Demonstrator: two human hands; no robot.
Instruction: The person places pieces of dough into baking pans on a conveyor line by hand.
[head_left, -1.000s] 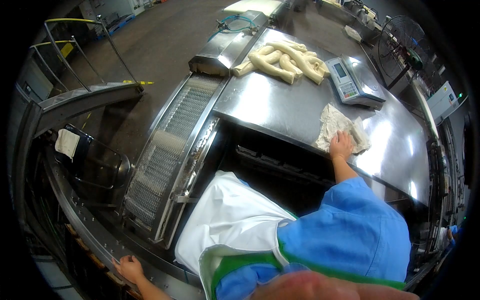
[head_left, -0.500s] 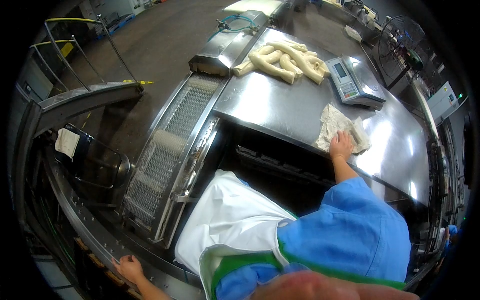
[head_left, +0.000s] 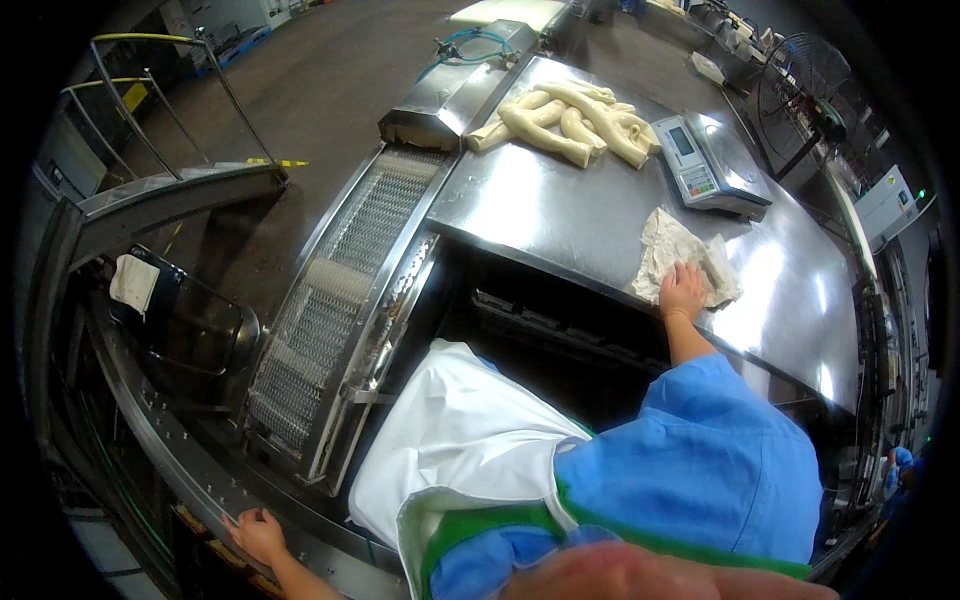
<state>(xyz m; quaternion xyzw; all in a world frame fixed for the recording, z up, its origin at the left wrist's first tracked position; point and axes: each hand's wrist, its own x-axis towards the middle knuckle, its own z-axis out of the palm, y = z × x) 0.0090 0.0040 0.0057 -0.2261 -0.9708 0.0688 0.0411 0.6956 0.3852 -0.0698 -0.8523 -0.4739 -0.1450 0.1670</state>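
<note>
My right hand (head_left: 684,292) lies on a crumpled off-white cloth (head_left: 664,248) near the front edge of the steel table (head_left: 570,215). Its fingers are stretched over the cloth, pressing on it rather than closed round it. At the lower left, my left hand (head_left: 257,535) rests on a curved metal rail (head_left: 190,478), fingers loosely bent and apart, with nothing visible in them. Thick pale ropes that look like dough (head_left: 575,120) lie piled farther back on the table. To the right of the pile stands a digital scale (head_left: 708,165) with nothing on its plate.
A wire-mesh conveyor belt (head_left: 345,270) runs along the table's left side, under a metal housing (head_left: 455,95). Steps with a yellow-topped handrail (head_left: 145,39) stand at the left, near a dark chair (head_left: 190,310) with a cloth. A fan (head_left: 805,85) stands at the back right.
</note>
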